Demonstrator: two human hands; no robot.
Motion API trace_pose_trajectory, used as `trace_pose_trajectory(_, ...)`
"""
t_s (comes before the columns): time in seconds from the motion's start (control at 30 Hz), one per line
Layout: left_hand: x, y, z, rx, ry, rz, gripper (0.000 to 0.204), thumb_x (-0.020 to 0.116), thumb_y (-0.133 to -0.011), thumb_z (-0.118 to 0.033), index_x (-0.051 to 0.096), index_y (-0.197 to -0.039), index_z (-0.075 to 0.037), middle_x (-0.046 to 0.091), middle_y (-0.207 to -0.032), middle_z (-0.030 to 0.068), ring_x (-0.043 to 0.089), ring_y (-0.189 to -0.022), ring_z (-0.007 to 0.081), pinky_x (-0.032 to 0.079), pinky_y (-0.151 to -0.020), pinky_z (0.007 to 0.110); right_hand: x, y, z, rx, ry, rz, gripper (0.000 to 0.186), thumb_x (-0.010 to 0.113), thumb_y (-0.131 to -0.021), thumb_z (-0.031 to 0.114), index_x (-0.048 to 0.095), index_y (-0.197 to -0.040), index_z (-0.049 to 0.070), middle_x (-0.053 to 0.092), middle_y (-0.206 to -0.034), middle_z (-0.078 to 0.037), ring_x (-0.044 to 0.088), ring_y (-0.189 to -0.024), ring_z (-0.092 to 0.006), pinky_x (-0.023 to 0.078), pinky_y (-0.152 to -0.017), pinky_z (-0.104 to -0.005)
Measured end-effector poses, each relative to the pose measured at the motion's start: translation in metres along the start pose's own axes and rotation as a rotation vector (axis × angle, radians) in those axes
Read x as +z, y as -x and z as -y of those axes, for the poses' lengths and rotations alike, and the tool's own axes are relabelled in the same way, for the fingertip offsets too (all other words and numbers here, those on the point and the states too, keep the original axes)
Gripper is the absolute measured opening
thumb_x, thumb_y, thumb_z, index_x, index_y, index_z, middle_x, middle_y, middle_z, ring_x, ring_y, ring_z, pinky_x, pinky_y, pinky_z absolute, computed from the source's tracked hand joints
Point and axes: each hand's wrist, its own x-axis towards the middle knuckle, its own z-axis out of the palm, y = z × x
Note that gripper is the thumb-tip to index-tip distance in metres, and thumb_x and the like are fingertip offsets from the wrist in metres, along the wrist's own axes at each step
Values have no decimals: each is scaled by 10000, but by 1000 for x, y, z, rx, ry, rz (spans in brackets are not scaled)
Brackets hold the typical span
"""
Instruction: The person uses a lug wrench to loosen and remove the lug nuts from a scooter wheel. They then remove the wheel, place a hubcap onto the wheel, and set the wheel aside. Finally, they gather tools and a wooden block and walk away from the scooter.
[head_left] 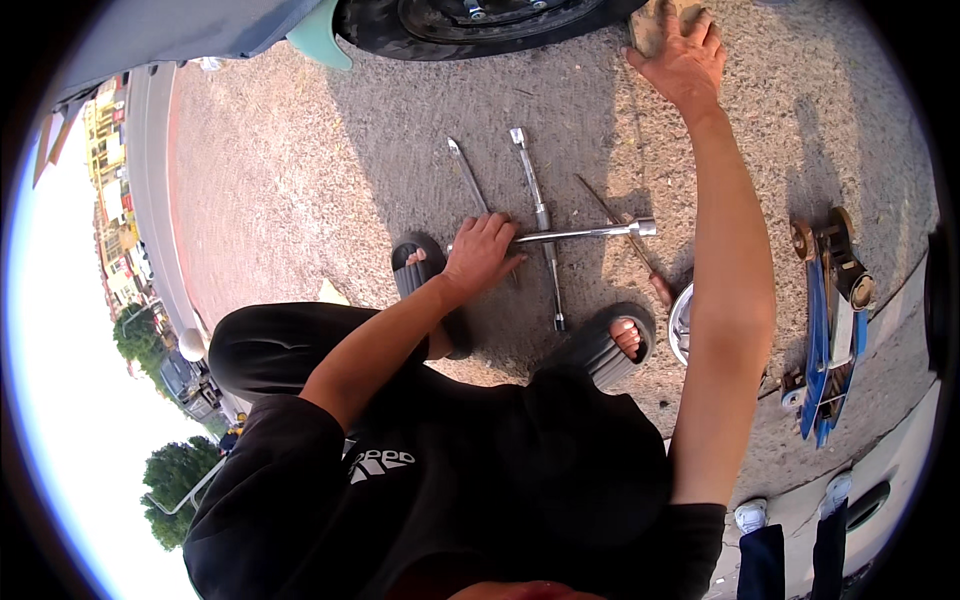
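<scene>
A chrome four-way lug wrench [543, 215] lies on the rough ground between my sandalled feet. My left hand [482, 254] curls over its left arm, hiding that end. To the upper right, my right hand [688, 58] reaches out with fingers spread, beside the black tyre [480, 45] of a vehicle. Its fingertips touch or lie close to a flat brownish piece [646, 35], partly covered. A metal bar with a pointed tip [466, 172] extends ahead of my left hand. Partly under the wrench rests a thin rod with a reddish-brown handle [658, 288].
Right of my forearm stands a blue floor jack [818, 340] with metal wheels. A round silver cover [682, 325] is partly hidden behind that forearm. Another person's shoes [750, 516] are at the lower right. The vehicle's body [180, 35] overhangs the upper left.
</scene>
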Motion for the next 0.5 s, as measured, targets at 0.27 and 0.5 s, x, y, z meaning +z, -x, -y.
trace_pose_trajectory(0.27,-24,-23,-6,-165,198,397,324,576,-956,-342,582,-1002,-22,648,-808,240,640,-823,461,498,-737,557,-21,207,-36,320,-1149,445,506,624,-935,450,703,-921,-50,671,-707,-144,665,-738,-220,497,-702,-390)
trace_pose_trajectory(0.5,-141,-64,-64,61,128,209,277,582,-956,-304,577,-997,-30,629,-705,243,639,-740,463,496,-686,560,-47,240,5,711,-2188,936,603,568,-961,535,604,-1163,-32,668,-977,-124,647,-864,-213,509,-773,-353)
